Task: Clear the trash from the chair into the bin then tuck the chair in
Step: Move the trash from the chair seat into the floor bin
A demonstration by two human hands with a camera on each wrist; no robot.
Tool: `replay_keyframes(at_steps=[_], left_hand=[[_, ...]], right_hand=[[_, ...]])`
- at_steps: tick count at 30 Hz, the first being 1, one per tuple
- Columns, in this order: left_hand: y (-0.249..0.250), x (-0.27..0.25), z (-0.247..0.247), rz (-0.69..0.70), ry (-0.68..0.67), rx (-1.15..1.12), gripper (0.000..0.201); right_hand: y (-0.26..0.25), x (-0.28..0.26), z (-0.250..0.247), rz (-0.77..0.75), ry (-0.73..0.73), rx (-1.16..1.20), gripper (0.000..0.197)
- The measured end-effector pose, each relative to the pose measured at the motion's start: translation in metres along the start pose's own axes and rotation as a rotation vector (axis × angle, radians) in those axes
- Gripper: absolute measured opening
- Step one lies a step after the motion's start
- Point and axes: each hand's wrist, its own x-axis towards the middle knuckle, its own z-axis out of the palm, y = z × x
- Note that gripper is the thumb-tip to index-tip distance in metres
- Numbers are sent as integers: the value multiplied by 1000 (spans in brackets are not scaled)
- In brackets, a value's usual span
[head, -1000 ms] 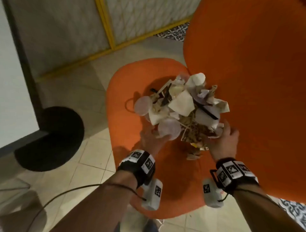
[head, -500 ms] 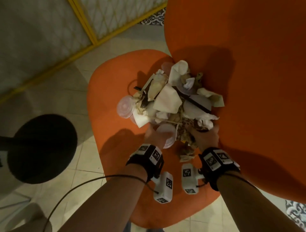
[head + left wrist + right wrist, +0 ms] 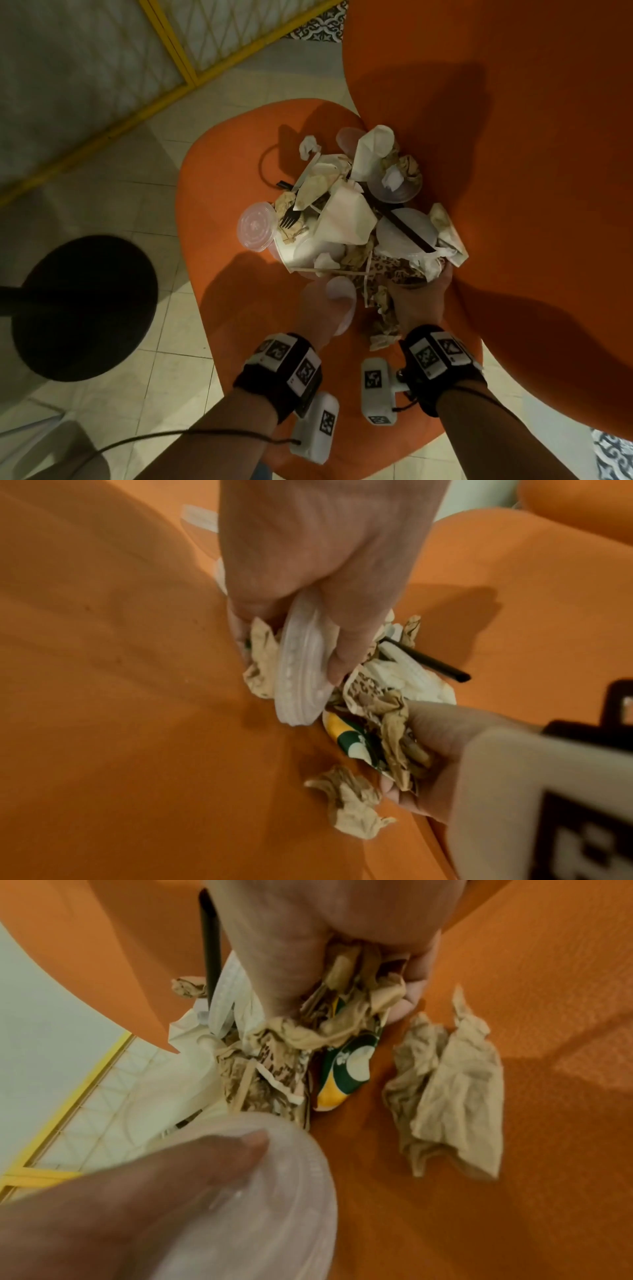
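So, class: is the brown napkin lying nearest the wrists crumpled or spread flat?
Crumpled. The brown napkin is creased and bunched, lying loose on the orange seat beside the pile, in neither hand.

A café or fast-food eating area is suggested: orange chair (image 3: 219, 192), takeaway trash (image 3: 349, 219), round pedestal table base (image 3: 82, 308), tiled floor (image 3: 137, 205), yellow-framed partition (image 3: 164, 41).

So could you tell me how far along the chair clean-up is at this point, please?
Nothing looks finished yet. In hand: the left hand pinches a clear plastic lid and the right hand grips crumpled wrappers, both bunching the trash pile on the orange chair seat. One crumpled brown napkin lies loose beside it. Left: carry everything to a bin, which is not in view, then tuck the chair in.
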Motion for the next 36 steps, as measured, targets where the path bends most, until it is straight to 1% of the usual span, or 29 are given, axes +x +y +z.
replay_keyframes(at_steps=[5, 7, 8, 9, 11, 12, 13, 15, 17, 18, 20, 23, 28, 29, 32, 33, 36], left_hand=[[-5, -9, -28, -41, 18, -103, 40], [-8, -9, -40, 6, 73, -152, 39], [-8, -8, -45, 32, 123, -179, 38], [-8, -5, -49, 28, 184, -233, 38], [-2, 0, -56, -81, 283, -460, 45], [-1, 4, -56, -130, 309, -560, 49], [2, 7, -55, -168, 313, -607, 53], [7, 10, -49, -204, 289, -622, 61], [10, 15, -40, -219, 275, -617, 59], [12, 18, -36, -231, 268, -620, 58], [14, 22, -29, -275, 275, -591, 64], [14, 26, -25, -316, 290, -576, 78], [10, 22, -23, -323, 282, -560, 73], [8, 21, -22, -321, 285, -548, 69], [4, 13, -24, -305, 287, -576, 47], [2, 10, -25, -301, 283, -579, 44], [-2, -2, -28, -298, 256, -546, 45]], right_hand=[[4, -2, -4, -28, 16, 54, 105], [7, -5, -6, -34, 2, 74, 101], [9, -8, -8, -34, -11, 91, 100], [10, -10, -10, -36, -22, 106, 99], [12, -14, -14, -37, -33, 125, 99], [14, -15, -16, -33, -37, 137, 99], [16, -17, -18, -27, -41, 151, 98], [21, -20, -21, -10, -39, 177, 96], [25, -24, -23, 7, -52, 194, 93], [27, -26, -25, 7, -61, 201, 88], [29, -30, -27, -8, -74, 211, 81], [31, -34, -27, 2, -99, 240, 90], [33, -45, -29, -2, -111, 297, 93], [34, -48, -30, -12, -111, 310, 93], [32, -53, -34, -19, -104, 334, 93], [31, -54, -34, -23, -96, 329, 93], [26, -59, -37, -36, -93, 338, 93]])
